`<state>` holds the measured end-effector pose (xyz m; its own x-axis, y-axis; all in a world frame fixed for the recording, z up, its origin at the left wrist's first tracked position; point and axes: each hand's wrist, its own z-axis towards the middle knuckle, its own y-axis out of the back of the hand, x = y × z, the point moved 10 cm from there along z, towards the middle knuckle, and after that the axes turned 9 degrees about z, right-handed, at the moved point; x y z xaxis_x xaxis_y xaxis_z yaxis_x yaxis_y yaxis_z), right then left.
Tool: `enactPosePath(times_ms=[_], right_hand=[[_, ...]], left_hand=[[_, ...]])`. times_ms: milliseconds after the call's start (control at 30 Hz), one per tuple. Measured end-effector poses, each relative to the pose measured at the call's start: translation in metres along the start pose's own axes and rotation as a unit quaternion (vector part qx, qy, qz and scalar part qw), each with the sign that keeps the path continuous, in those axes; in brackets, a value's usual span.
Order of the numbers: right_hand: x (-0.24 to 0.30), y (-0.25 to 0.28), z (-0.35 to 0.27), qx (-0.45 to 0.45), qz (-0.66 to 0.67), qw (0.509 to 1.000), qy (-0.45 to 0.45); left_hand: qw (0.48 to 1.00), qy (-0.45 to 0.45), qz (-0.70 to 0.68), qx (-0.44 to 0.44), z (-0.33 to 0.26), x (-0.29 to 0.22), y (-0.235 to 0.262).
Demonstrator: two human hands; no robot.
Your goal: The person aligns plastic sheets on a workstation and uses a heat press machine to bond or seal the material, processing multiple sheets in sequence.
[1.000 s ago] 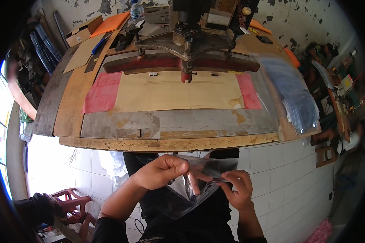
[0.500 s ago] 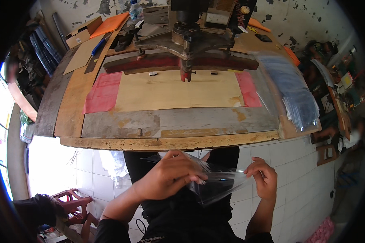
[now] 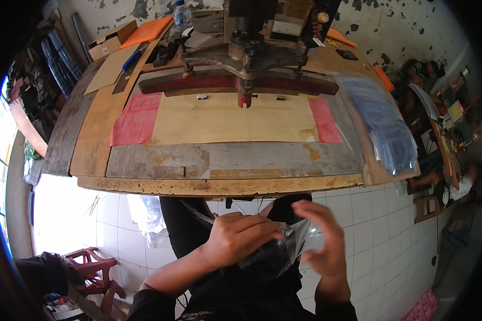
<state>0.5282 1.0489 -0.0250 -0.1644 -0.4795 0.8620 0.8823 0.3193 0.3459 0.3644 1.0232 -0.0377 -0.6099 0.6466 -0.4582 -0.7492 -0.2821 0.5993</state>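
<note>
So we're having a hard time tracing the clear plastic film [image 3: 290,246] in the lower middle of the frame, since it's see-through and its lower part is blending into the black clothing [image 3: 238,297] behind it. We're also losing the left thumb, which is hiding under the hand, and the right hand [image 3: 329,246] is looking pretty smeary from motion blur. Up top, we're seeing the press [image 3: 246,64] getting cut off by the upper edge, over the workbench [image 3: 163,163]. Pose-wise, we're watching the left forearm slanting up from the lower left, with the left hand [image 3: 235,238] lying knuckles up and its fingers pointing right. The right forearm is standing nearly upright at lower right of centre, fingers curving over to the left. Grip: we're seeing the left fingertips pinching the film, just right of centre. The right thumb and fingers are standing wide apart in a C shape, with the film's right end showing beside the gap; we're not able to tell if they're touching it.
</note>
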Motion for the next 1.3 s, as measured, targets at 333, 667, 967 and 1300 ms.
enactPosePath(times_ms=[333,667,967,1300], right_hand=[[-0.044,-0.029,-0.012,0.102,0.012,0.978,-0.180],[-0.025,-0.031,0.002,0.083,0.028,0.992,-0.089],[-0.021,-0.049,0.011,0.044,-0.022,0.998,-0.040],[-0.032,-0.063,0.010,0.049,-0.023,0.998,-0.025]], left_hand=[[0.999,-0.017,-0.010,0.035,-0.010,0.001,-0.003],[0.999,-0.030,-0.012,0.018,-0.007,0.000,-0.002],[1.000,0.005,-0.020,0.004,-0.027,0.010,0.003],[0.999,0.038,-0.016,0.005,-0.044,0.021,0.005]])
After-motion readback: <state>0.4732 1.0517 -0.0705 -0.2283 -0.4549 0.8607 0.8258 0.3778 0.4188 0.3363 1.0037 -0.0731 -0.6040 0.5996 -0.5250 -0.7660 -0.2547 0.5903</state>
